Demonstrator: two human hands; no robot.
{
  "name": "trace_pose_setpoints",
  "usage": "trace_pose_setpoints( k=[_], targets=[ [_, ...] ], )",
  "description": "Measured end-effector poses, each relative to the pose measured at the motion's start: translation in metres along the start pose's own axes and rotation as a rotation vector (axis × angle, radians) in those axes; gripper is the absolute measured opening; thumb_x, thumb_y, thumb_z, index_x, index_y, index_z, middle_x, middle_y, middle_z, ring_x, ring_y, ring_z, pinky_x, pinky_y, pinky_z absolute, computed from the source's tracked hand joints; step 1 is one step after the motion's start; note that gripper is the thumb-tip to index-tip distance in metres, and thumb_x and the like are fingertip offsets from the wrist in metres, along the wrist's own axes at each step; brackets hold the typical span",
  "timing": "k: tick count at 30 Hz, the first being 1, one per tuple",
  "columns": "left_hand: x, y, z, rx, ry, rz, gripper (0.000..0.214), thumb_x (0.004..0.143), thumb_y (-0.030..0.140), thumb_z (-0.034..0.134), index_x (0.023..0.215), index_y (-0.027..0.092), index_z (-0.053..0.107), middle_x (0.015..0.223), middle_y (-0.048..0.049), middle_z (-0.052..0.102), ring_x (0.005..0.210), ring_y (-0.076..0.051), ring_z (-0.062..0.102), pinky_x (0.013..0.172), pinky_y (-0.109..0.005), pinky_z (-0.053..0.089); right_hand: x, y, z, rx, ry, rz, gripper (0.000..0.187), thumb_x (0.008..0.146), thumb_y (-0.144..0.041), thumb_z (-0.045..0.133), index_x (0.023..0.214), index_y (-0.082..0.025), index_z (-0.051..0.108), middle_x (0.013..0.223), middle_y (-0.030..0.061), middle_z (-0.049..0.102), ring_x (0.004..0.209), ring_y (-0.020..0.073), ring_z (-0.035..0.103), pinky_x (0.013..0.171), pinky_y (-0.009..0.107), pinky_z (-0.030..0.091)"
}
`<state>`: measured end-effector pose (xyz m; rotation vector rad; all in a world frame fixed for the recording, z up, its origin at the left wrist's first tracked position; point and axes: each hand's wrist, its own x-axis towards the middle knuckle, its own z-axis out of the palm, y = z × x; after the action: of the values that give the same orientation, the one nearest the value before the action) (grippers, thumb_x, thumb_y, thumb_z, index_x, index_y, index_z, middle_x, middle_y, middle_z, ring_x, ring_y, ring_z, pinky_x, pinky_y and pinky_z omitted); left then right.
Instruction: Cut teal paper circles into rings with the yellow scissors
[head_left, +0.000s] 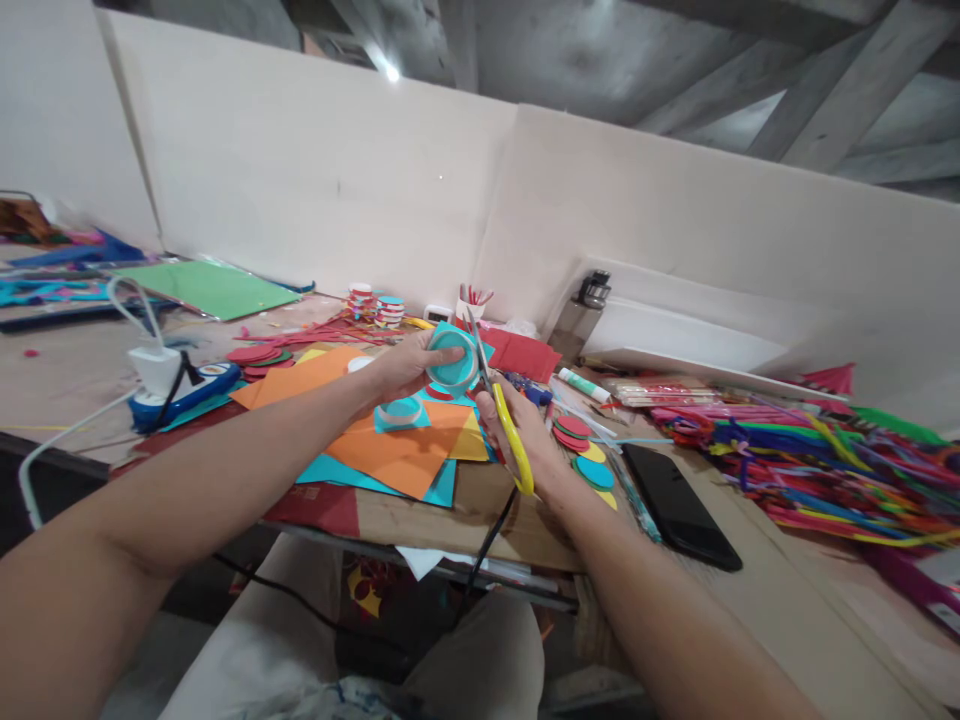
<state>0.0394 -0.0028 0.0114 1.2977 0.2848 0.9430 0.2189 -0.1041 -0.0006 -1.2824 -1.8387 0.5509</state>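
My left hand (409,365) grips a teal paper sheet (456,362) with a white ring drawn on it, held up over the table. In my right hand (517,430) are yellow-handled scissors (501,410), fingers through the loops, blades pointing up into the edge of the teal sheet. Under both hands lie orange sheets (397,450) and teal sheets (442,488), with a cut teal disc in a white ring (400,410) on top.
Red, teal and yellow paper discs (581,450) lie right of my hands beside a black phone (679,505). A heap of coloured pipe cleaners (817,460) fills the right. A glue stick (585,385), a white charger (157,370), a green sheet (210,288) and stacked discs (375,305) sit farther back.
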Motion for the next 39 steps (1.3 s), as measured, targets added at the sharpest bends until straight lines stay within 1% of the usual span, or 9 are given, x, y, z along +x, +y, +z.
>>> trace_pose_setpoints(
  k=[3, 7, 13, 18, 23, 27, 30, 35, 39],
  targets=[
    [0.000, 0.002, -0.001, 0.016, -0.022, 0.001, 0.038, 0.067, 0.038, 0.085, 0.085, 0.010, 0.067, 0.075, -0.0066, 0.071, 0.059, -0.014, 0.065, 0.060, -0.024, 0.053, 0.000, 0.001, 0.000, 0.005, -0.022, 0.009, 0.042, 0.088, -0.065, 0.051, 0.087, -0.023, 0.046, 0.064, -0.0049, 0.042, 0.057, 0.0116, 0.040, 0.051, 0.024, 0.033],
    [0.000, 0.003, -0.001, 0.030, -0.014, 0.002, 0.040, 0.063, 0.040, 0.087, 0.081, 0.010, 0.067, 0.069, -0.0049, 0.069, 0.058, -0.013, 0.063, 0.059, -0.023, 0.052, 0.000, 0.004, 0.000, 0.018, -0.037, 0.005, 0.041, 0.088, -0.064, 0.051, 0.088, -0.024, 0.046, 0.064, -0.0052, 0.040, 0.056, 0.0114, 0.039, 0.051, 0.024, 0.033],
    [0.000, 0.004, -0.003, 0.051, -0.009, -0.017, 0.039, 0.064, 0.038, 0.087, 0.083, 0.010, 0.068, 0.072, -0.0055, 0.070, 0.061, -0.013, 0.064, 0.062, -0.024, 0.052, 0.000, 0.008, 0.001, 0.015, -0.038, 0.007, 0.041, 0.089, -0.065, 0.050, 0.090, -0.024, 0.048, 0.064, -0.0050, 0.040, 0.056, 0.0119, 0.041, 0.051, 0.025, 0.034],
    [0.000, 0.006, -0.004, 0.054, -0.009, -0.033, 0.039, 0.063, 0.039, 0.087, 0.079, 0.009, 0.068, 0.069, -0.0043, 0.069, 0.059, -0.012, 0.062, 0.062, -0.023, 0.051, 0.001, 0.008, 0.001, 0.016, -0.035, 0.013, 0.042, 0.088, -0.065, 0.051, 0.088, -0.024, 0.047, 0.063, -0.0052, 0.041, 0.054, 0.0116, 0.041, 0.051, 0.025, 0.035],
    [0.000, 0.001, 0.003, -0.040, 0.079, 0.004, 0.031, 0.068, 0.033, 0.083, 0.084, 0.010, 0.068, 0.070, -0.0035, 0.068, 0.057, -0.012, 0.062, 0.058, -0.023, 0.050, 0.001, 0.006, 0.001, 0.002, -0.015, 0.026, 0.042, 0.088, -0.065, 0.051, 0.087, -0.024, 0.047, 0.062, -0.0051, 0.042, 0.054, 0.0117, 0.041, 0.050, 0.025, 0.033],
    [0.001, -0.001, 0.005, -0.045, 0.138, 0.026, 0.033, 0.066, 0.032, 0.085, 0.081, 0.009, 0.067, 0.069, -0.0034, 0.068, 0.057, -0.011, 0.061, 0.059, -0.022, 0.051, 0.001, 0.002, 0.000, -0.014, -0.011, 0.036, 0.044, 0.087, -0.067, 0.051, 0.086, -0.023, 0.047, 0.063, -0.0046, 0.042, 0.056, 0.0119, 0.040, 0.051, 0.025, 0.033],
    [0.002, -0.001, 0.003, -0.002, 0.121, 0.018, 0.037, 0.064, 0.034, 0.087, 0.083, 0.010, 0.066, 0.071, -0.0043, 0.069, 0.060, -0.012, 0.063, 0.061, -0.023, 0.051, 0.001, -0.002, -0.001, -0.025, -0.028, 0.016, 0.043, 0.088, -0.066, 0.050, 0.087, -0.023, 0.047, 0.067, -0.0039, 0.044, 0.059, 0.0125, 0.041, 0.054, 0.026, 0.034],
    [0.001, -0.001, -0.003, 0.075, 0.069, -0.002, 0.040, 0.067, 0.039, 0.085, 0.086, 0.009, 0.066, 0.080, -0.0085, 0.072, 0.066, -0.016, 0.067, 0.063, -0.027, 0.053, 0.000, -0.006, -0.002, -0.073, -0.006, -0.047, 0.038, 0.091, -0.061, 0.049, 0.086, -0.023, 0.046, 0.073, -0.0020, 0.046, 0.071, 0.0151, 0.045, 0.065, 0.028, 0.038],
    [0.001, 0.001, -0.003, 0.098, 0.052, -0.005, 0.039, 0.067, 0.039, 0.084, 0.086, 0.009, 0.066, 0.080, -0.0085, 0.072, 0.066, -0.016, 0.067, 0.064, -0.027, 0.053, 0.000, -0.005, -0.002, -0.082, -0.016, -0.037, 0.037, 0.092, -0.059, 0.048, 0.090, -0.022, 0.049, 0.073, -0.0021, 0.047, 0.068, 0.0144, 0.043, 0.063, 0.028, 0.035]
  ],
)
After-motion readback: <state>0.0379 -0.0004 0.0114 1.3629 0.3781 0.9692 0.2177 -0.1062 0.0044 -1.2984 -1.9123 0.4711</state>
